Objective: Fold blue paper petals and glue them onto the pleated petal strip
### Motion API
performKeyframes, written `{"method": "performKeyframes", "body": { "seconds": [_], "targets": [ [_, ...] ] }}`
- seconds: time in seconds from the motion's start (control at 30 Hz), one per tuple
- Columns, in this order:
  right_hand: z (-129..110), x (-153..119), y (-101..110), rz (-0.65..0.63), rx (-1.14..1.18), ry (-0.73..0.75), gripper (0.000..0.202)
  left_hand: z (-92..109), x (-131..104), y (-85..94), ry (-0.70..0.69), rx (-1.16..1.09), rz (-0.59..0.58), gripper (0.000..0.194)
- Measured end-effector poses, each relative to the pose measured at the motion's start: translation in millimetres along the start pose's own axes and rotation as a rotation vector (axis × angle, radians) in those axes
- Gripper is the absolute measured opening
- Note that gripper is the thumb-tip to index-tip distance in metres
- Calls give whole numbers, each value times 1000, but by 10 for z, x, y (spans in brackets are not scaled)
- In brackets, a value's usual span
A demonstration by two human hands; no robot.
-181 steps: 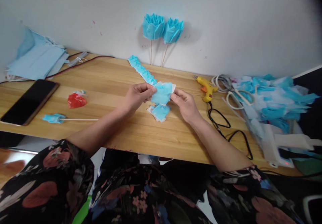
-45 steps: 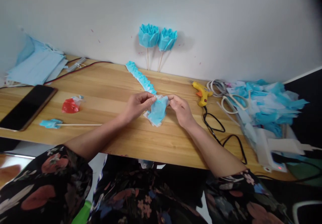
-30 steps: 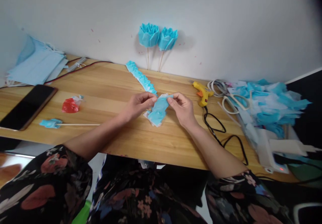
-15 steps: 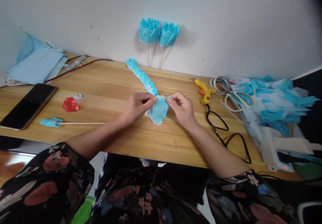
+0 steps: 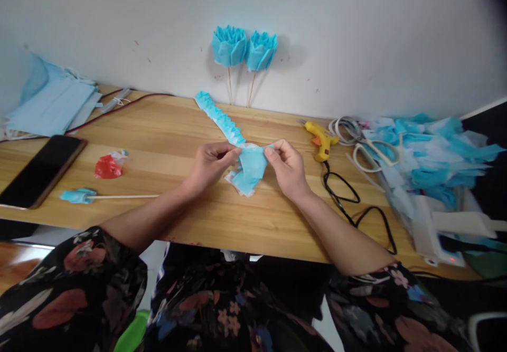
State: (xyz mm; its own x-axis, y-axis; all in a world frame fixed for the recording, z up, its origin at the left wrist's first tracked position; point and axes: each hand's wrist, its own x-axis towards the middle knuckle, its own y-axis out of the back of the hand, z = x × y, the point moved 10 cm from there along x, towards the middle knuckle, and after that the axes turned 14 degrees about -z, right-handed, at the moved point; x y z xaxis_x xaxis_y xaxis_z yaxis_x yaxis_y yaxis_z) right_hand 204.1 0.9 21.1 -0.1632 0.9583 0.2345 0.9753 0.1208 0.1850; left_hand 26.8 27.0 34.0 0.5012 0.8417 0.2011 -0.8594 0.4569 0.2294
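Observation:
A light-blue piece of mask fabric (image 5: 252,166) hangs stretched between my hands over the middle of the table. My left hand (image 5: 214,164) pinches its upper left edge between thumb and finger. At the upper right corner, my right hand (image 5: 287,166) has it pinched the same way. A pleated blue strip (image 5: 219,119) lies on the wood just beyond my left hand, running up toward the wall; whether it joins the fabric I cannot tell. To the left lies a wooden stick (image 5: 127,197) with a blue wrapped tip (image 5: 79,196).
Two blue fabric flowers (image 5: 229,47) lean on the wall. Right are a yellow glue gun (image 5: 322,140), scissors (image 5: 376,154), a heap of fabric scraps (image 5: 435,157) and a white power strip (image 5: 438,236). Left are a phone (image 5: 41,170), face masks (image 5: 55,104) and a red wrapper (image 5: 109,166).
My hands have moved slightly apart, and the fabric's top edge is now pulled wider and flatter between them. The whole view has shifted a little.

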Motion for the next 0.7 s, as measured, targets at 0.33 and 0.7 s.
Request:
{"method": "performKeyframes", "body": {
  "seconds": [0.33,0.7],
  "targets": [
    [38,33,43,3,41,0,44,-150,37,-81,9,-197,-77,50],
    [33,22,31,1,70,16,40,-249,30,-256,141,-269,-211,40]
  ]
}}
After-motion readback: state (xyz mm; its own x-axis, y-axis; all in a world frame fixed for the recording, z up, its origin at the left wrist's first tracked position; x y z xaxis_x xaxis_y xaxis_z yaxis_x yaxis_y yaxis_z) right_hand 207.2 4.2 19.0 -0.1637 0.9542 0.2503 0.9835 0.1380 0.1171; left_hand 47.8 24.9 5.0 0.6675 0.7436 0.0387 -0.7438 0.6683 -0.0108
